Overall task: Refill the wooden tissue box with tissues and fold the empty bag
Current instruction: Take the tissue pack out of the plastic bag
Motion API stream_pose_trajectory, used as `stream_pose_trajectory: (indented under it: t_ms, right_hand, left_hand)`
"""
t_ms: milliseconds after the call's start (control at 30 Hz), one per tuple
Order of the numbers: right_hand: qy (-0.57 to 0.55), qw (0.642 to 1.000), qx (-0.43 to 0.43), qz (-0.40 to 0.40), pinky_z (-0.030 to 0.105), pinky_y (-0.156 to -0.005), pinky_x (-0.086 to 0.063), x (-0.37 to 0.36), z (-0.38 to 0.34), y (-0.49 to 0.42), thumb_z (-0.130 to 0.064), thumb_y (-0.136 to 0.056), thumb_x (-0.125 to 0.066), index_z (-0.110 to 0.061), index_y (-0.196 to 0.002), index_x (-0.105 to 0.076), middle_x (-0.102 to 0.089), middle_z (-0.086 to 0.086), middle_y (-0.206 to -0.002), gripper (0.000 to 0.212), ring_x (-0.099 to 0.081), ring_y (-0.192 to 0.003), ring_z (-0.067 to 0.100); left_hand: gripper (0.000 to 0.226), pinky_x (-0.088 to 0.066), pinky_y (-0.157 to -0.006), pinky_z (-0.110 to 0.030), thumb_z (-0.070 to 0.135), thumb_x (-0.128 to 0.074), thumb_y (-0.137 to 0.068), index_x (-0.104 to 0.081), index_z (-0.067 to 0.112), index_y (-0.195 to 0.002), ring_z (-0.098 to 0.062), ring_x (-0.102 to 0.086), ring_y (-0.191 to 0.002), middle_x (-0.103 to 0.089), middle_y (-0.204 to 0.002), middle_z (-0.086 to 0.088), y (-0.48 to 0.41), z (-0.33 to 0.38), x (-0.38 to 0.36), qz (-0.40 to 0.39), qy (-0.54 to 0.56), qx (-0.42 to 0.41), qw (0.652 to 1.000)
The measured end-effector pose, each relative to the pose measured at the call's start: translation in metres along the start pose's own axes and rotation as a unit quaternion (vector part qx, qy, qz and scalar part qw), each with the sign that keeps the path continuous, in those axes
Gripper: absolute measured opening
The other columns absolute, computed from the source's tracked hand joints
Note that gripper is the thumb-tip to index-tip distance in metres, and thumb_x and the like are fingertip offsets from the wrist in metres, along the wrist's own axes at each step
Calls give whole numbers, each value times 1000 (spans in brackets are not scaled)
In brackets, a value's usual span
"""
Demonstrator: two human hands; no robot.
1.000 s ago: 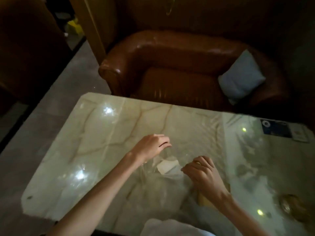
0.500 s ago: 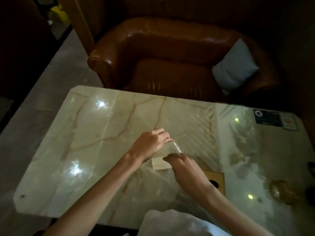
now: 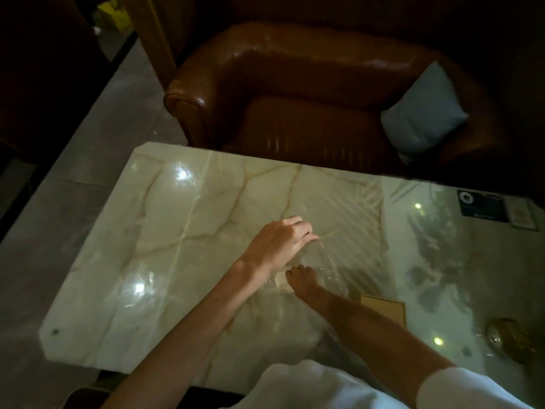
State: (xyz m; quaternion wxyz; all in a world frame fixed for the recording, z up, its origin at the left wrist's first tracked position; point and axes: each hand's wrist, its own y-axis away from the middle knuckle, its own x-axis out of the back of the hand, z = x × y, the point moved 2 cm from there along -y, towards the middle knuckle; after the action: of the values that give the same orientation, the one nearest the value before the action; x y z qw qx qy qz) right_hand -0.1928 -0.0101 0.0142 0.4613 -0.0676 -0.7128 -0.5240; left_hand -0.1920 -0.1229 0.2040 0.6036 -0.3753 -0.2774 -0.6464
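Observation:
The empty clear plastic bag (image 3: 323,268) lies crumpled on the marble table (image 3: 182,246) near its middle, hard to see against the stone. My left hand (image 3: 280,243) pinches its upper edge with the fingers bent down. Just below it, my right hand (image 3: 303,280) presses flat on the bag, partly tucked under the left wrist. The wooden tissue box (image 3: 386,309) sits behind my right forearm, and only a tan corner of its top shows.
A brown leather armchair (image 3: 295,113) with a pale blue cushion (image 3: 424,113) stands beyond the table's far edge. A dark card (image 3: 483,208) lies at the far right and a round golden object (image 3: 507,338) at the near right. Grey floor runs along the left.
My right hand has slid left and forward across the bag until it lies under the left hand. The left hand has stayed on the bag's upper edge.

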Motion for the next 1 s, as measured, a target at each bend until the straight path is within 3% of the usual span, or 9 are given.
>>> stream_pose_trajectory:
  t_ms: [167, 267, 400, 567, 633, 733, 833, 900, 1000]
  right_hand:
    - [-27, 999, -22, 13, 44, -107, -36, 1, -1, -6, -7, -99, -45, -1, -140, -39, -42, 19, -145, 41, -43, -132, 34]
    - [-87, 995, -39, 22, 47, -109, -33, 4, -3, -7, -3, -102, -34, 4, -137, -40, -43, 23, -143, 37, -44, -130, 38]
    - [-81, 995, -27, 44, 46, -108, -34, 19, -6, 0, -1, -103, -30, 6, -137, -40, -47, 25, -142, 36, -48, -128, 39]
    - [-59, 996, 33, 50, 51, -114, -27, 41, -3, 15, -14, -103, -38, 1, -140, -43, -43, 24, -146, 41, -38, -137, 38]
    - [-109, 992, 26, 51, 48, -108, -36, 51, -1, 29, -15, -97, -48, -2, -135, -49, -51, 22, -138, 40, -46, -131, 37]
    - [-184, 981, 21, 60, 41, -84, -47, 70, 5, 60, -24, -91, -53, -8, -118, -54, -61, 17, -111, 32, -61, -108, 34]
    - [-255, 966, 21, 47, 36, -82, -47, 86, 24, 94, -32, -90, -55, -9, -123, -53, -62, 9, -113, 40, -62, -101, 28]
    - [-365, 930, 41, 26, 35, -85, -50, 93, 39, 125, -28, -93, -53, -8, -124, -56, -63, 8, -114, 37, -62, -101, 25]
    - [-606, 791, 81, -15, 23, -72, -52, 93, 64, 173, -14, -98, -45, 0, -124, -58, -64, 8, -104, 32, -62, -86, 17]
  left_hand:
    - [28, -55, -65, -36, 32, -57, -96, -69, 8, -90, -21, -66, -69, -67, -84, -4, -3, -7, 0, -2, 10, -13, 1000]
    - [28, -55, -65, -35, 33, -57, -95, -68, 9, -88, -21, -65, -68, -67, -84, -3, -1, -7, 1, -3, 7, -18, 1000]
    - [29, -53, -65, -37, 35, -57, -96, -67, 9, -89, -22, -64, -70, -66, -84, -4, 3, -7, 4, 3, 1, -17, 1000]
    - [27, -53, -64, -37, 37, -57, -95, -68, 12, -90, -24, -65, -72, -66, -85, -3, 9, -2, 6, 20, -12, -27, 999]
    - [26, -54, -63, -37, 36, -58, -95, -68, 12, -90, -23, -65, -72, -67, -85, -2, 9, 0, 4, 13, -20, -31, 999]
    - [25, -51, -65, -34, 35, -59, -94, -68, 13, -90, -22, -65, -75, -68, -87, -2, 8, 3, -2, -7, -19, -18, 1000]
    - [21, -51, -67, -33, 33, -62, -92, -71, 14, -91, -24, -66, -81, -71, -91, -3, 8, 3, -3, -16, -1, 11, 1000]
    - [18, -54, -72, -37, 29, -65, -91, -73, 14, -93, -25, -68, -84, -74, -94, -4, 7, 2, -1, -24, 14, 33, 999]
    - [14, -55, -76, -38, 26, -66, -90, -74, 14, -93, -24, -68, -83, -74, -93, -5, 6, 2, 1, -39, 36, 77, 996]
